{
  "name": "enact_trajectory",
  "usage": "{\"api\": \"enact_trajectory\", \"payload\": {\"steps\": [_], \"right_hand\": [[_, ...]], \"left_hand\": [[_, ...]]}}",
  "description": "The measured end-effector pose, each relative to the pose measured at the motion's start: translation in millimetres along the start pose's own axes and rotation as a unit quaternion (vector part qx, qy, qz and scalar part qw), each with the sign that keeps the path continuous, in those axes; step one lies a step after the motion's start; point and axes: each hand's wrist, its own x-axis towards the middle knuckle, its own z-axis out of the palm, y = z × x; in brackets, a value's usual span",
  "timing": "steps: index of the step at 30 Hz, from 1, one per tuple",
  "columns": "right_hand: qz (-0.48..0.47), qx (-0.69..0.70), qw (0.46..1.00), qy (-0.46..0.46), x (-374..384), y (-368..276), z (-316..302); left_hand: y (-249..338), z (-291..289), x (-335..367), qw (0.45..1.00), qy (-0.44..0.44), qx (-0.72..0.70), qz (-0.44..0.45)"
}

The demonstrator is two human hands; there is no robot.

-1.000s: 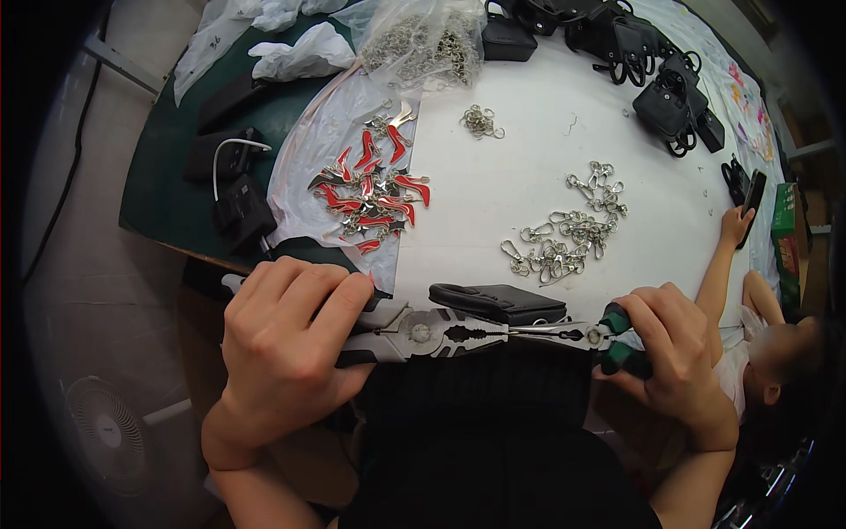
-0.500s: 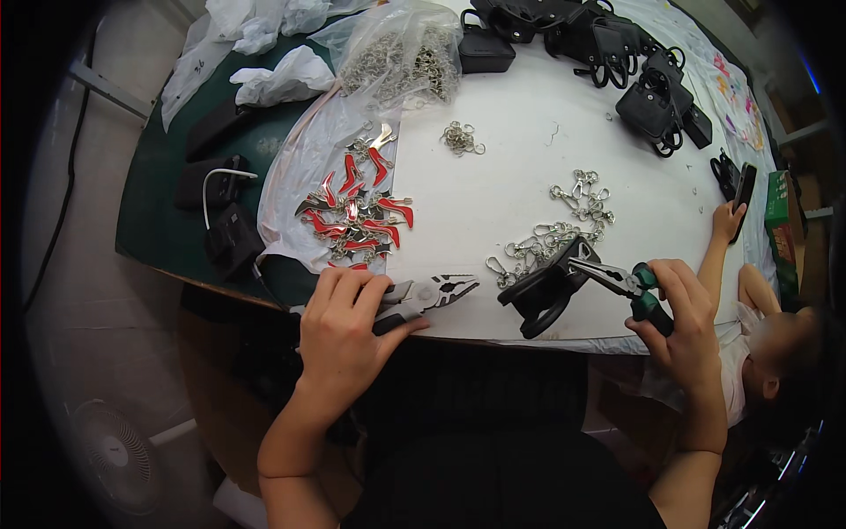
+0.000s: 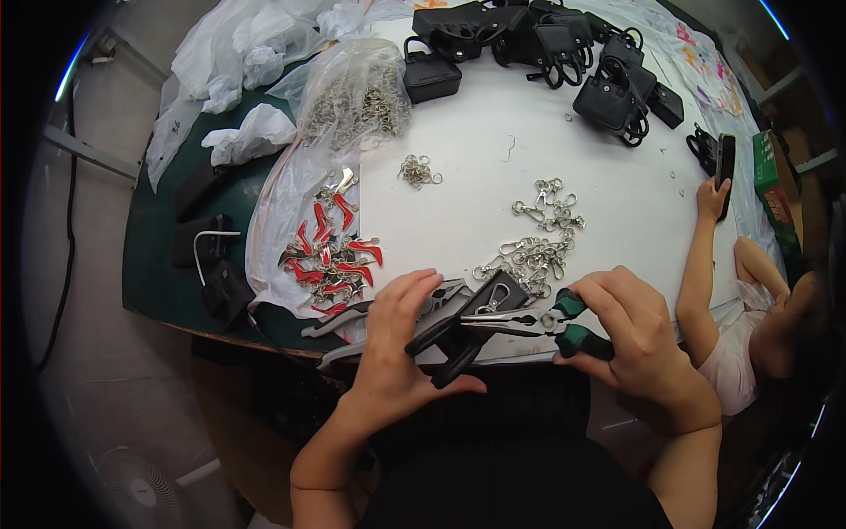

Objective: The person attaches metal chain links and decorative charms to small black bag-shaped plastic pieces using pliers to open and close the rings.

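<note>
My right hand [image 3: 630, 331] is closed round the green handles of a pair of needle-nose pliers [image 3: 551, 321]. Their jaws point left across a small black bag [image 3: 502, 286] with dark strap loops and a silver clasp [image 3: 493, 300]. Open around the loops is my left hand [image 3: 397, 348], its thumb below them and its fingers above; whether it touches them is hard to tell. Grey-handled pliers [image 3: 339, 324] lie at the table's front edge, partly hidden by that hand. Just beyond the bag is a pile of silver swivel clasps [image 3: 538, 256].
Red and black high-heel charms [image 3: 326, 251] lie on plastic at the left. Split rings [image 3: 419, 172] sit behind, near a clear bag of chains [image 3: 352, 101]. Several black bags [image 3: 608, 101] line the far side. At the right, another person's hand [image 3: 712, 198] holds a phone [image 3: 725, 167].
My left hand has let go of the grey-handled pliers and moved right to the bag's loops. My right hand has brought its pliers and the bag leftward. The view has shifted too.
</note>
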Motion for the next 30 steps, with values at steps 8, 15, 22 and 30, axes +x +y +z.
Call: {"api": "enact_trajectory", "payload": {"steps": [8,15,22,30], "right_hand": [[0.254,-0.076,0.959,0.097,-46,62,10],[0.285,-0.244,0.920,0.111,-74,111,27],[0.070,0.030,0.994,0.078,50,75,44],[0.058,0.079,0.995,0.019,144,85,116]], "left_hand": [[-3,-18,33,0.983,0.106,-0.130,-0.076],[-20,-33,62,0.994,-0.079,0.021,-0.071],[-22,-41,69,0.985,-0.138,-0.060,-0.088],[-76,-96,73,0.983,0.049,-0.053,-0.170]]}}
